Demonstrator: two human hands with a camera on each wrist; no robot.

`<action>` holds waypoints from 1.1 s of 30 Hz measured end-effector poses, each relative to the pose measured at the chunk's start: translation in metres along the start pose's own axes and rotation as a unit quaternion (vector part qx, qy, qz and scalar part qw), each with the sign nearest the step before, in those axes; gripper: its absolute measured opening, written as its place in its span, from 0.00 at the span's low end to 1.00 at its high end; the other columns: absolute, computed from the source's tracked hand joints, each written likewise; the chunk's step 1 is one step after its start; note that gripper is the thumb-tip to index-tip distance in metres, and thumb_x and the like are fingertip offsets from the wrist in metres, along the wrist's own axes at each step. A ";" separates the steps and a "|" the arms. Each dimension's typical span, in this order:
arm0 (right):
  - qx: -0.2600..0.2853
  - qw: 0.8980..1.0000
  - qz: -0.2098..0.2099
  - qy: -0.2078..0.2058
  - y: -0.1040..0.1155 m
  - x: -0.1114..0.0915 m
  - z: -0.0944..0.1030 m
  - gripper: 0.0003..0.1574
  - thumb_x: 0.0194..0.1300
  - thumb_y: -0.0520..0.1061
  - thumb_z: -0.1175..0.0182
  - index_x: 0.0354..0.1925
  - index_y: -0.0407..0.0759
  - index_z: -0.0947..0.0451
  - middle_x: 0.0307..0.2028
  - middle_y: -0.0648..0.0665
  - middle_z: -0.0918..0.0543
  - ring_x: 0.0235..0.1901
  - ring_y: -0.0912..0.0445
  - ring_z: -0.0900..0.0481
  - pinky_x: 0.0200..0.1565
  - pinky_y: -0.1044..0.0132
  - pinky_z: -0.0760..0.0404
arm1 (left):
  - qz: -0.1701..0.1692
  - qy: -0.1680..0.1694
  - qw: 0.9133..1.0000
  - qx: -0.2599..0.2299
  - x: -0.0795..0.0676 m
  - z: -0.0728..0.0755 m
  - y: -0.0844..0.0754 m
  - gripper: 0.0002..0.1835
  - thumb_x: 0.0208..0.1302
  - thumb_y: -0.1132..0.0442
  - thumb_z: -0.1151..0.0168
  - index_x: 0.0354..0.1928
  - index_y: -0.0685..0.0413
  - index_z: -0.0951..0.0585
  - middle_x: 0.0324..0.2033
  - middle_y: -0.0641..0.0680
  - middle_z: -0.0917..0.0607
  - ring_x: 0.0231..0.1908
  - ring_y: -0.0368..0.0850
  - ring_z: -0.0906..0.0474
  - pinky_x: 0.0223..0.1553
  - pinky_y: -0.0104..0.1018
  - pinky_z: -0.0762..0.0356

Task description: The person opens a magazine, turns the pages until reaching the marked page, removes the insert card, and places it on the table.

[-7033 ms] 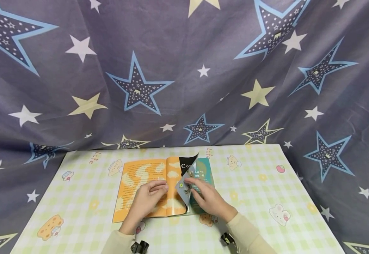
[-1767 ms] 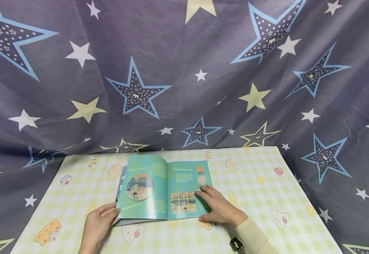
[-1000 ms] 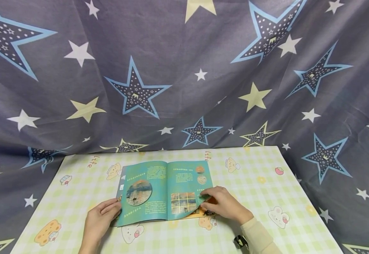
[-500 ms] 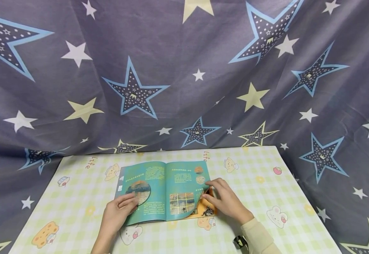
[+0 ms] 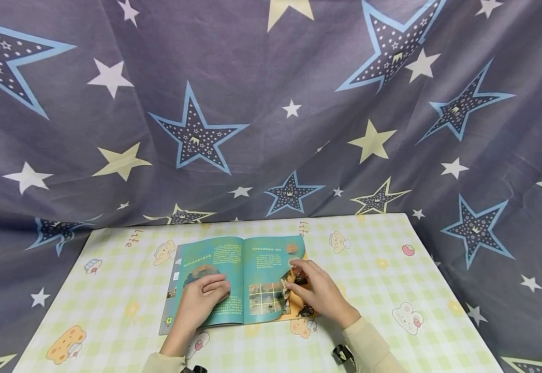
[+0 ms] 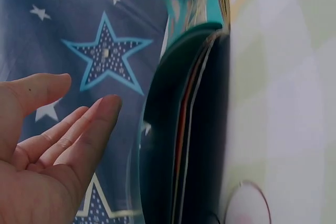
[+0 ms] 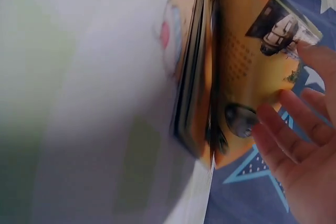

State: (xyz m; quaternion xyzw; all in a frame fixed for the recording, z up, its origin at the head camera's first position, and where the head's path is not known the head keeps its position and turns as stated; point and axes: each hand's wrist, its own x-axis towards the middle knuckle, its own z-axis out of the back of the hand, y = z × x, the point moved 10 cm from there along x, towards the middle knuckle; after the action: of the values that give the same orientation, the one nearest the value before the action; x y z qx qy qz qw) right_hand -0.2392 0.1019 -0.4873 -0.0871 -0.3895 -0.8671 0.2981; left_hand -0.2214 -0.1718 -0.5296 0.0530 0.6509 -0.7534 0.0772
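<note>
A magazine (image 5: 229, 311) lies spread on the table, teal pages up, with pictures and small print. My right hand (image 5: 319, 292) pinches the outer edge of its right-hand page (image 5: 268, 259) between thumb and fingers. That page curls up toward the spine and bares an orange page (image 5: 301, 300) with photos beneath. The right wrist view shows the orange underside (image 7: 241, 61) of the curled page beside my right hand (image 7: 307, 156). My left hand (image 5: 201, 300), fingers loosely bent, is over the left page and hides part of its round picture; contact is unclear. No object is in its fingers (image 6: 86, 145).
Under the magazine is a table (image 5: 364, 331) with a green-checked cloth printed with cartoon figures. A dark curtain (image 5: 261, 140) with stars hangs behind and beside it. A grey page (image 5: 165, 316) sticks out at the magazine's left side.
Since the orange spread, pages have been turned to the teal one. Lately my left hand has moved right from the magazine's left edge, and my right hand has lifted the right page's corner leftward.
</note>
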 end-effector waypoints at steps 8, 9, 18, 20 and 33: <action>0.081 0.995 -0.014 0.057 0.012 0.006 -0.019 0.25 0.77 0.44 0.45 0.69 0.46 0.33 0.60 0.49 0.21 0.57 0.54 0.22 0.53 0.58 0.16 | -0.014 0.049 0.997 -0.059 0.003 -0.026 -0.008 0.24 0.68 0.60 0.33 0.59 0.70 0.22 0.47 0.68 0.15 0.47 0.61 0.16 0.45 0.37 0.14; 0.089 0.994 -0.010 0.059 0.014 0.006 -0.021 0.24 0.78 0.43 0.47 0.69 0.45 0.33 0.61 0.49 0.21 0.58 0.53 0.22 0.53 0.58 0.16 | -0.013 0.055 0.996 -0.062 0.003 -0.029 -0.009 0.24 0.68 0.60 0.32 0.59 0.70 0.22 0.47 0.68 0.15 0.47 0.61 0.16 0.46 0.38 0.14; 0.090 0.991 0.016 0.095 0.032 0.008 -0.037 0.24 0.80 0.41 0.53 0.70 0.45 0.33 0.65 0.48 0.25 0.63 0.56 0.27 0.62 0.57 0.23 | -0.002 0.084 0.994 -0.070 -0.001 -0.056 -0.010 0.25 0.69 0.56 0.33 0.59 0.70 0.22 0.48 0.64 0.15 0.45 0.53 0.15 0.45 0.38 0.14; 0.094 0.990 0.011 0.103 0.034 0.008 -0.040 0.24 0.81 0.41 0.53 0.70 0.45 0.33 0.65 0.49 0.25 0.64 0.57 0.28 0.63 0.58 0.24 | -0.006 0.084 0.994 -0.064 -0.001 -0.060 -0.009 0.24 0.69 0.58 0.33 0.58 0.70 0.22 0.48 0.64 0.15 0.44 0.53 0.14 0.44 0.39 0.13; 0.114 0.988 -0.017 0.102 0.021 0.003 -0.032 0.26 0.80 0.47 0.51 0.72 0.49 0.35 0.67 0.48 0.28 0.64 0.48 0.27 0.60 0.54 0.21 | -0.007 0.039 0.998 -0.044 0.000 -0.040 0.000 0.20 0.67 0.67 0.34 0.57 0.71 0.21 0.44 0.66 0.14 0.40 0.53 0.13 0.40 0.36 0.12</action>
State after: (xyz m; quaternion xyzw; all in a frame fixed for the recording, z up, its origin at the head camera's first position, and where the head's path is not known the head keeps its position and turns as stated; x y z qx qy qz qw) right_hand -0.2267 0.0663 -0.4950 0.0426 -0.4551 -0.8260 0.3298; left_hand -0.2217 -0.1325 -0.5358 0.0742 0.6866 -0.7216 0.0488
